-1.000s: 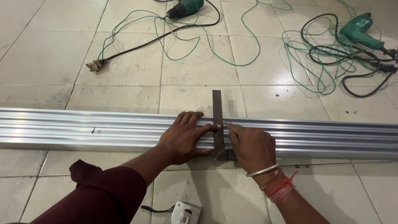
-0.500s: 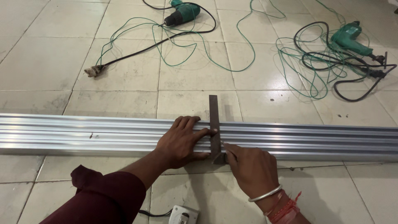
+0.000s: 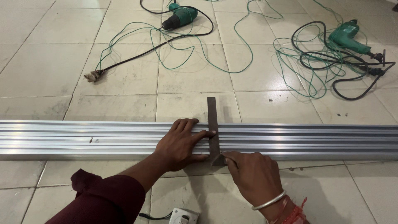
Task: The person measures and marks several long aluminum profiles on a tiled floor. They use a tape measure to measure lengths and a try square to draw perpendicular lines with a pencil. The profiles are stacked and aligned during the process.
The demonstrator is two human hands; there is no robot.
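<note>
A long ribbed aluminium profile [image 3: 83,139] lies flat on the tiled floor [image 3: 49,70]. A dark metal try square [image 3: 213,128] sits across it; the left hand [image 3: 179,143] presses it down, fingers spread flat, apparently to keep the blade square to the edge. The right hand [image 3: 251,178] pinches something small at the square's near end; what, I cannot tell. No containers present. Two green drills [image 3: 179,16] with tangled cords lie beyond.
</note>
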